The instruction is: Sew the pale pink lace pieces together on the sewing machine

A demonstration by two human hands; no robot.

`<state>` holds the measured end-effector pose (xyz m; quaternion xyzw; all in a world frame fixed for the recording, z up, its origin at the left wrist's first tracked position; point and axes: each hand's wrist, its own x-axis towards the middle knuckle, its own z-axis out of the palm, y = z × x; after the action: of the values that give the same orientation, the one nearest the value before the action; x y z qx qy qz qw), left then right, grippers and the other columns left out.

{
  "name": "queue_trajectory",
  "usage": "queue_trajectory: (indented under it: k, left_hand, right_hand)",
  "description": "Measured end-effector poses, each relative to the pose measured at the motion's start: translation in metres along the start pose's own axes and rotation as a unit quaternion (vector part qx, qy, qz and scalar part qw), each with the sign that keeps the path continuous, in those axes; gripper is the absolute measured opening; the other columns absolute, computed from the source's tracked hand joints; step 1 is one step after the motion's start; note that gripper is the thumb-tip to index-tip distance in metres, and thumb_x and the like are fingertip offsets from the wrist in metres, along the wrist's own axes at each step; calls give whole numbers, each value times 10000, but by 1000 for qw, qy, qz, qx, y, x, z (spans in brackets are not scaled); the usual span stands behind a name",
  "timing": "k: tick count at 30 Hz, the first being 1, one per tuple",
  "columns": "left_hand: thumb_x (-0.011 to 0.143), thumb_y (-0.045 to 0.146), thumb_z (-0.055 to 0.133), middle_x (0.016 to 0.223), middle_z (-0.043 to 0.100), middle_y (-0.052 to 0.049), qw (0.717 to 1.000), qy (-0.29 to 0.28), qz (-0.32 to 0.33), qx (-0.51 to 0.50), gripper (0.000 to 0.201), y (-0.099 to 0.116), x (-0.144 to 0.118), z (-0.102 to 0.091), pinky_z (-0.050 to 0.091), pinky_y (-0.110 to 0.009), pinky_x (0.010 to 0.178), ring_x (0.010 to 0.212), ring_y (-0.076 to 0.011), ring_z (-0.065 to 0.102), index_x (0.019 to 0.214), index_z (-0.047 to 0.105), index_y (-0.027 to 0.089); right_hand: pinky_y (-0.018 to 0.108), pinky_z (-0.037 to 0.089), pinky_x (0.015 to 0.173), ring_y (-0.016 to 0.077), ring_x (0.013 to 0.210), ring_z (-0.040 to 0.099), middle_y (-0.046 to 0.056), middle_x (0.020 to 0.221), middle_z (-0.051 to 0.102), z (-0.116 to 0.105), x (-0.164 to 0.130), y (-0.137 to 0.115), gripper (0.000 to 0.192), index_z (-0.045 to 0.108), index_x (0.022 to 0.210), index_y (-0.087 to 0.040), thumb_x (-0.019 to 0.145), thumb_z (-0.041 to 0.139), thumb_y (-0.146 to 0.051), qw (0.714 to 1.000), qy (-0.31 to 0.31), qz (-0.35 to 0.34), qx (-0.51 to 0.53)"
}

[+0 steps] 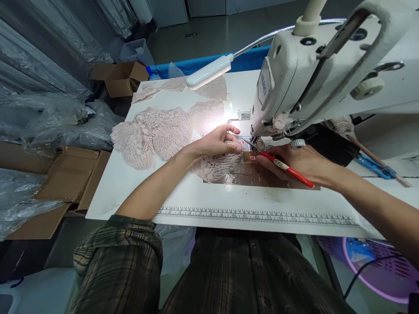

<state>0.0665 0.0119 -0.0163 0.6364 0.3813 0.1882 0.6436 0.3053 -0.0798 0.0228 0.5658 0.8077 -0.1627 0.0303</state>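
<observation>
Pale pink lace piece (pixel 218 165) lies on the white sewing table (pixel 131 183), just in front of the needle area of the white industrial sewing machine (pixel 314 74). The left hand (pixel 218 141) rests flat on this lace with its fingers stretched out and close together, fingertips toward the needle. The right hand (pixel 299 162) pinches a pair of red-handled thread snips (pixel 278 162) between thumb and fingers; the metal tip points at the lace right beside the left fingertips.

Further lace pieces, a loose pile of the same pale pink (pixel 153 131), lie spread over the far left of the table, well apart from the hands. A white gooseneck lamp (pixel 209 72) hangs above them and lights the spot by the needle. The machine head crowds the right side and hides the table behind it. A printed ruler strip (pixel 255 216) runs along the near table edge. Blue-handled scissors (pixel 375 168) lie right of the machine. Brown cardboard boxes (pixel 70 174) stand left of the table, and a purple plastic basket (pixel 382 266) sits low at the right.
</observation>
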Motion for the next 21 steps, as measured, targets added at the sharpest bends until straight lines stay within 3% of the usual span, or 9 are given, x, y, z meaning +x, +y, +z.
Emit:
queue_trajectory:
  k: [5, 9, 12, 18, 21]
  left_hand:
    - [687, 68, 826, 902, 764, -96, 998, -44, -36, 12, 556, 11, 1, -12, 472, -352, 691, 747, -175, 679, 1161, 549, 153]
    - [712, 122, 811, 882, 750, -87, 998, -36, -34, 38, 470, 14, 0, -19, 411, -317, 602, 657, -138, 623, 1126, 593, 162]
    - [738, 163, 768, 965, 748, -109, 997, -26, -33, 61, 416, 13, 0, -23, 400, -301, 608, 686, -129, 602, 1122, 610, 169]
    - [763, 192, 707, 1092, 750, -120, 995, -22, -30, 93, 398, 11, 0, -27, 386, -292, 632, 732, -139, 576, 1153, 628, 172]
    - [826, 229, 671, 1123, 750, -135, 994, -33, -20, 106, 395, 10, 0, -28, 387, -289, 605, 683, -122, 556, 1209, 606, 157]
  right_hand:
    - [323, 337, 551, 311, 663, 690, 68, 738, 741, 11, -26, 27, 625, 727, 1131, -290, 899, 348, -730, 994, 32, 79, -73]
    - [322, 296, 480, 313, 540, 639, 63, 575, 675, 25, -52, 48, 683, 762, 1102, -296, 845, 313, -743, 985, 60, 144, -69]
    - [327, 319, 450, 326, 527, 630, 75, 575, 684, 33, -65, 58, 668, 776, 1074, -300, 796, 353, -736, 978, 92, 177, -56]
    - [344, 431, 470, 294, 582, 676, 9, 684, 740, 46, -75, 68, 576, 762, 1094, -364, 701, 555, -729, 970, 114, 214, 26]
    - [304, 477, 465, 224, 566, 684, -17, 761, 765, 54, -82, 74, 524, 737, 1163, -335, 780, 551, -641, 977, 139, 160, 32]
